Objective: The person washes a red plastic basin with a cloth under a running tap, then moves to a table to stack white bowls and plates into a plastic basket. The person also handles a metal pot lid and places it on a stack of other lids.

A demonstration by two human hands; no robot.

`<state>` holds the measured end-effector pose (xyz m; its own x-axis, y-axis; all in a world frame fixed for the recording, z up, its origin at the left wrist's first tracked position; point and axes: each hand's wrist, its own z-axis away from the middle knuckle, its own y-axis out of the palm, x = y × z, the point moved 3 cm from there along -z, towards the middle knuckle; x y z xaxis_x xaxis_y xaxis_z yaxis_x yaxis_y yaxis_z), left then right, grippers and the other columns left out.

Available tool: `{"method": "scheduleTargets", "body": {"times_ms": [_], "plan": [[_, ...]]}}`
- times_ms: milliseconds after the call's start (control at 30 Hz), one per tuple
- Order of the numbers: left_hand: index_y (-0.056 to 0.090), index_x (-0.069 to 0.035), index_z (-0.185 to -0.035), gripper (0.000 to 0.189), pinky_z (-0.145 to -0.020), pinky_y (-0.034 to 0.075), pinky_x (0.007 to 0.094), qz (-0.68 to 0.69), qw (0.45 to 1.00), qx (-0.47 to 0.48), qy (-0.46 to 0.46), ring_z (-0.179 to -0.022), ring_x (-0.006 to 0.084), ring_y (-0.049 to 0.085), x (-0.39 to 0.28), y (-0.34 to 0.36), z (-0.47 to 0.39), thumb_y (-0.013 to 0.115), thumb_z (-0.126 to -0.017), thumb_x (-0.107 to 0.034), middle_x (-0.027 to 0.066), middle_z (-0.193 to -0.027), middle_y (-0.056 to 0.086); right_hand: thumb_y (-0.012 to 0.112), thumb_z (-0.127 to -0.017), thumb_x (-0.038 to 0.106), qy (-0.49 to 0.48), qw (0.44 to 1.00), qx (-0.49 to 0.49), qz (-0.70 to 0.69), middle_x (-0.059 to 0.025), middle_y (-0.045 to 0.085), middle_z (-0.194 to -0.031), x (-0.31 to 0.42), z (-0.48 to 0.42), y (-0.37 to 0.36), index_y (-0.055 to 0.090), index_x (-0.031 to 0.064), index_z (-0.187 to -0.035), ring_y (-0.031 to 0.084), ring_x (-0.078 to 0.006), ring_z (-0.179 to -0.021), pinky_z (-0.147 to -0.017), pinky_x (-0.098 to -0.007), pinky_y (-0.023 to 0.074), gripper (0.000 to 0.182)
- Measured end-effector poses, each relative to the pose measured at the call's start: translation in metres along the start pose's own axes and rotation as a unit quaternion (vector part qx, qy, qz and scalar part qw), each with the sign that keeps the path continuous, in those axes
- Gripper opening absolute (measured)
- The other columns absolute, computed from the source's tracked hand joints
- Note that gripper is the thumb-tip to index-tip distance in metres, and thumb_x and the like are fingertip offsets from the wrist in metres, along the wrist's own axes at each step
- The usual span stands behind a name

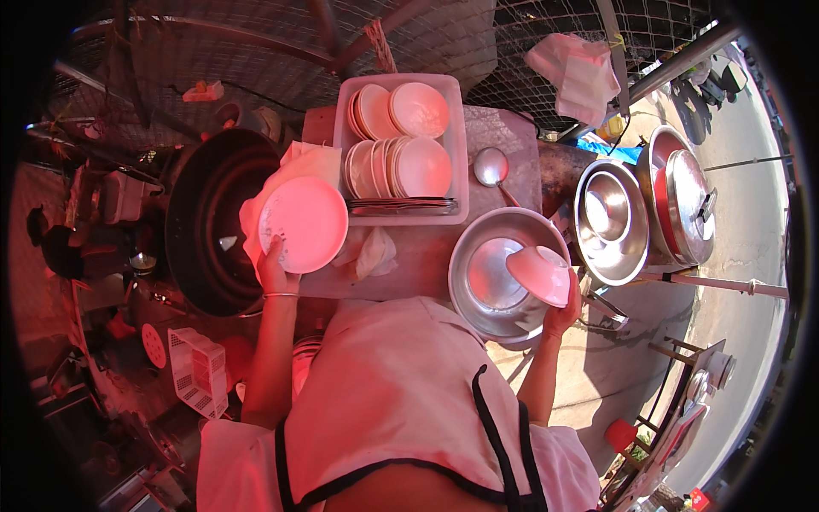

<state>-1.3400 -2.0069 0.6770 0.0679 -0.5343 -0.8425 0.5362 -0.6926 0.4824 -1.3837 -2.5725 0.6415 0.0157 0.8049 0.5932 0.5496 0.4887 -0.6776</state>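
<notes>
My left hand (pixel 275 269) grips a round white plate (pixel 307 224) by its lower left edge, with a pale cloth (pixel 313 160) behind it. They are beside a large dark wok-like pan (pixel 192 224). My right hand (pixel 563 307) holds a white bowl (pixel 540 275), tilted over the right side of a wide metal basin (pixel 464 275). Ahead stands a white plastic tub (pixel 465 147) with several small white plates (pixel 419 110) on edge in rows. A stack of dark-rimmed plates (pixel 403 206) lies along its near side.
A metal ladle (pixel 491 166) rests on the table (pixel 512 134) right of the tub. A crumpled cloth (pixel 377 253) lies before it. Metal bowls (pixel 611 256) and a lidded pot (pixel 691 205) stand at right. A white plastic basket (pixel 198 371) is at lower left. Wire mesh (pixel 435 38) rises behind.
</notes>
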Motion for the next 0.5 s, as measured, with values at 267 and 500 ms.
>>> {"method": "scheduleTargets", "body": {"times_ms": [267, 500], "plan": [[0.038, -0.002, -0.141, 0.054, -0.1, 0.048, 0.0434, 0.024, 0.999, -0.008, -0.02, -0.119, 0.0293, 0.055, 0.001, 0.0, -0.003, 0.058, -0.091, -0.009, 0.0135, -0.131, 0.055, 0.06, -0.087, 0.003, -0.014, 0.997, -0.037, -0.072, -0.0158, 0.067, -0.116, 0.027, -0.067, 0.003, 0.062, -0.0001, -0.122, 0.065, -0.0277, -0.107, -0.092, -0.0364, 0.0506, 0.035], [0.037, -0.002, -0.141, 0.056, -0.1, 0.048, 0.0425, 0.03, 0.999, 0.003, -0.03, -0.119, 0.0282, 0.055, -0.003, 0.003, 0.001, 0.06, -0.091, -0.01, 0.0134, -0.131, 0.054, 0.058, -0.083, -0.002, -0.221, 0.962, 0.028, -0.16, -0.0159, 0.068, -0.112, 0.135, -0.186, 0.099, 0.065, 0.0046, -0.117, 0.066, -0.0323, -0.103, -0.088, -0.0369, 0.0526, 0.035]]}}
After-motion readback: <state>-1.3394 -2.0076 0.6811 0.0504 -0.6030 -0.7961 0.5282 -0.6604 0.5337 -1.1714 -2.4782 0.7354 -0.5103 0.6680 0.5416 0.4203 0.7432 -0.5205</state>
